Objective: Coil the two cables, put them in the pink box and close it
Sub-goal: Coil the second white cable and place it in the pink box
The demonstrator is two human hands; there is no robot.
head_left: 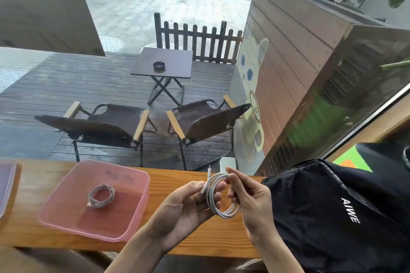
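Wooden counter [182, 186]: pink box [55, 225] open, grey cable [101, 197] coiled inside. My left hand [184, 206] and right hand [253, 201] both grip the coiled white cable [218, 204].

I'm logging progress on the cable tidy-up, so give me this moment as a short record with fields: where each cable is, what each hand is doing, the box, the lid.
white cable: coiled in loops, held above the wooden counter, with one plug end sticking up
left hand: grip shut on the coil's left side
right hand: fingers pinching the coil's right side
grey cable: coiled, lying inside the pink box
pink box: open, on the counter, left of the hands
lid: possibly the pinkish piece at the left edge; cannot confirm
black bag: on the counter, right of the hands
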